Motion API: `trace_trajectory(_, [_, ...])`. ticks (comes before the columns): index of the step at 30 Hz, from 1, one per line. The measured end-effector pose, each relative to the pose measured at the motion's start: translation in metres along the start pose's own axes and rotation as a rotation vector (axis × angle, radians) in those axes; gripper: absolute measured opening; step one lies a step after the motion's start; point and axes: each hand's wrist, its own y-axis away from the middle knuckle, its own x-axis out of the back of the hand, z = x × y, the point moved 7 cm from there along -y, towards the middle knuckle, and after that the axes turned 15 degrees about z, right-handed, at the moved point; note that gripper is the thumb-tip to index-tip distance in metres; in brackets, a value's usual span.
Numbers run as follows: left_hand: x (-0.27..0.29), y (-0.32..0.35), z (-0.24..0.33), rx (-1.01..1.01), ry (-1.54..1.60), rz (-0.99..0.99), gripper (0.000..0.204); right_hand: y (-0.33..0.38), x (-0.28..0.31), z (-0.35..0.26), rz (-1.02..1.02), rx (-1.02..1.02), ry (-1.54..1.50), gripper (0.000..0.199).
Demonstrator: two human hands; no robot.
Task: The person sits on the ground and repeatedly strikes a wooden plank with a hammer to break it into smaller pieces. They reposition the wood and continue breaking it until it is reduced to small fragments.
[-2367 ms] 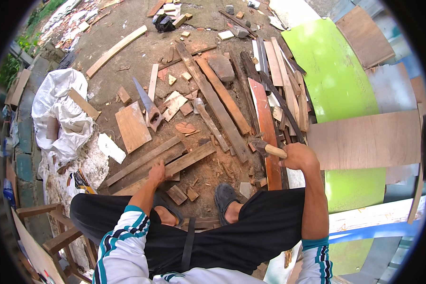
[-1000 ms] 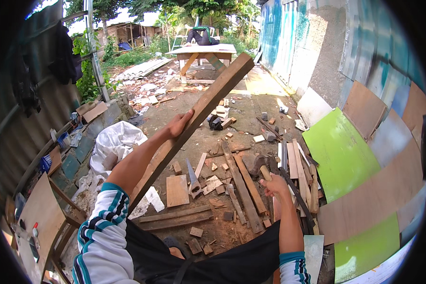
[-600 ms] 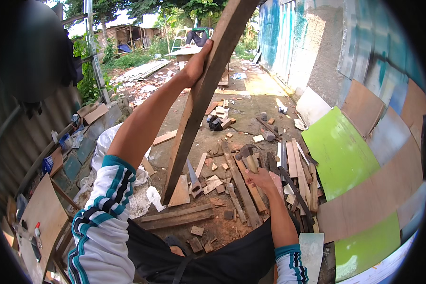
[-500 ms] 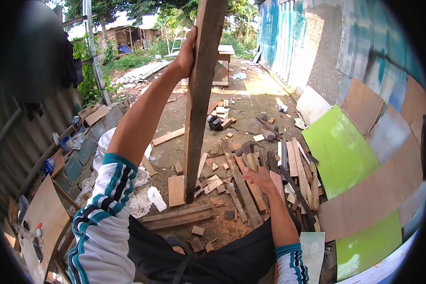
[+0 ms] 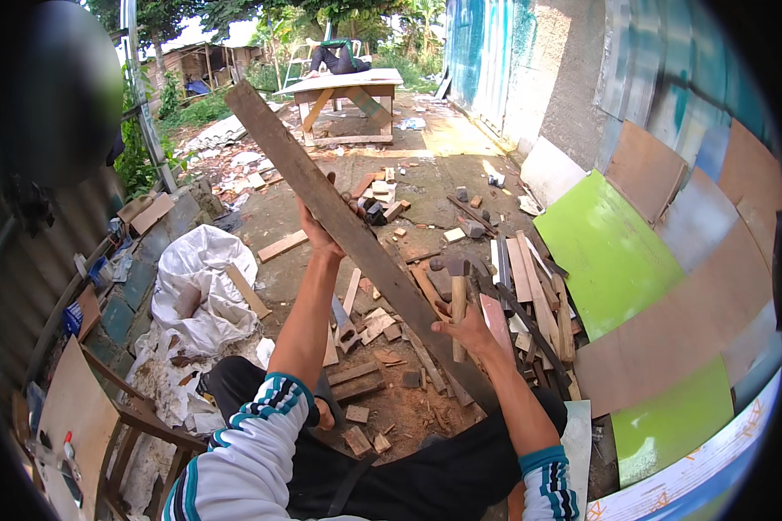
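Note:
A long, weathered wooden plank slants across in front of me, its upper end to the far left and its lower end by my right thigh. My left hand is closed round the plank at its middle, fingers reaching over its far edge. In my right hand is a hammer, gripped by its wooden handle with the head upward. The right hand is close against the lower part of the plank. Beneath the plank lie wood offcuts and sawdust, with what looks like a handsaw among them.
Narrow wood strips are piled at right, beside green and brown panels along the wall. A white sack lies at left, near a small wooden table. Farther off, a person lies on a large wooden table.
The plank has gone from nearly upright to a slant, its top tipping left and its lower end swinging right. My left hand has come down with it. The hammer stays in my right hand.

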Motion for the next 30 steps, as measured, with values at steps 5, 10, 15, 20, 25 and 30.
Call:
trace_trajectory(5, [0.087, 0.041, -0.099, 0.186, 0.157, 0.066, 0.076, 0.037, 0.012, 0.050, -0.129, -0.115, 0.416, 0.078])
trace_trajectory(10, [0.176, 0.068, -0.165, 0.334, 0.045, 0.229, 0.079, 0.082, 0.022, 0.102, -0.139, -0.197, 0.592, 0.075])
trace_trajectory(15, [0.254, 0.103, -0.207, 0.409, -0.438, 0.582, 0.095, 0.118, 0.044, 0.137, -0.038, -0.341, 0.905, 0.061])
trace_trajectory(20, [0.368, 0.150, -0.257, 0.804, -0.989, 0.646, 0.124, 0.145, 0.026, 0.176, -0.076, -0.468, 1.014, 0.053])
trace_trajectory(25, [0.421, 0.207, -0.274, 0.917, -1.137, 0.634, 0.119, 0.200, 0.017, 0.230, -0.046, -0.496, 1.082, 0.048])
trace_trajectory(30, [0.436, 0.237, -0.281, 0.938, -1.380, 0.594, 0.105, 0.236, 0.021, 0.262, -0.054, -0.731, 1.131, 0.049])
